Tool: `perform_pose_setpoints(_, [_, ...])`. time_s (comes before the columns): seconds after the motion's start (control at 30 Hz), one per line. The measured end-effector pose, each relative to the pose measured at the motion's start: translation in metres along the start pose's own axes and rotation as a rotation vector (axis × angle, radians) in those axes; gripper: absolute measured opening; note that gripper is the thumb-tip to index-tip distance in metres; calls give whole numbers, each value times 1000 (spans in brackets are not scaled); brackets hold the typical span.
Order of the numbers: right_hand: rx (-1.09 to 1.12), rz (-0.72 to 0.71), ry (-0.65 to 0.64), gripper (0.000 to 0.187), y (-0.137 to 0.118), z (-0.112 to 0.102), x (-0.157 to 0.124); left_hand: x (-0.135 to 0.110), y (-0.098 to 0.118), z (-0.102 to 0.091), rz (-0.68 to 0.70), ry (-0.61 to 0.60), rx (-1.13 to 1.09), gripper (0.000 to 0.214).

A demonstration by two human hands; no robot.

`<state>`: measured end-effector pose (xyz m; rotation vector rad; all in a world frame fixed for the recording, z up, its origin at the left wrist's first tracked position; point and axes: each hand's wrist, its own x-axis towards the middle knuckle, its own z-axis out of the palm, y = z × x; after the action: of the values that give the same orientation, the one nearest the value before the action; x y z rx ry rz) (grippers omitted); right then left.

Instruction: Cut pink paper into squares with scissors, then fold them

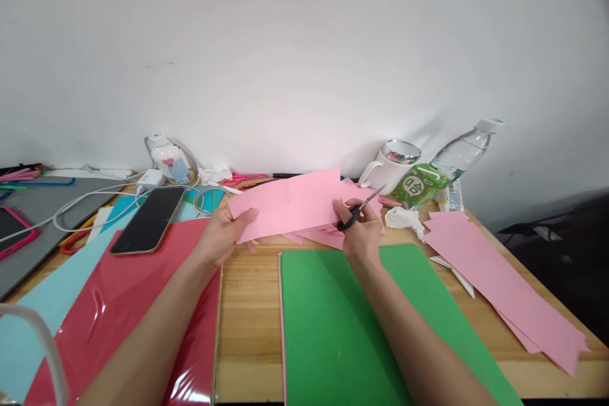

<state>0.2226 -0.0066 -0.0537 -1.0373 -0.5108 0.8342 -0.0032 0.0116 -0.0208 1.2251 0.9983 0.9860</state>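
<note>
A strip of pink paper (290, 203) is stretched between my two hands above the table. My left hand (227, 231) is closed on its left end, thumb on top. With scissors (358, 210) in its fingers, my right hand (362, 231) also grips the paper's right end. The dark-handled scissors point up and to the right, away from the paper. Behind and under the strip lie more pink paper pieces (316, 238), partly hidden. Below my right forearm is a stack of green paper (328, 317).
At the right lie long pink strips (504, 285). A white mug (387, 168), a green packet (419, 184) and a tilted water bottle (464, 149) stand by the wall. At left, a phone (150, 222) rests on red paper (128, 304), near a white bottle (171, 158) and cables.
</note>
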Motion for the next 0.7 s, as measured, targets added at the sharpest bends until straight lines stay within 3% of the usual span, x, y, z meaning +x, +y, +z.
perform_pose_setpoints(0.17, [-60,-39,38,37,-2,1,-4,-2,5,1,-41,27,-22,35])
perform_pose_setpoints(0.37, [-51,-97,85,39,-3,3,-7,-4,6,3,-89,-85,-35,39])
perform_pose_setpoints(0.47, [-73,-73,45,38,-6,2,-6,0,8,3,-7,50,-55,28])
perform_pose_setpoints(0.53, [-119,31,-131,39,-8,2,-8,3,11,1,107,246,-131,22])
perform_pose_setpoints(0.6, [-170,174,-419,42,-9,4,-14,5,16,0,191,407,-216,20])
perform_pose_setpoints(0.7, [-196,322,-816,47,-9,9,-28,5,20,-1,214,417,-254,19])
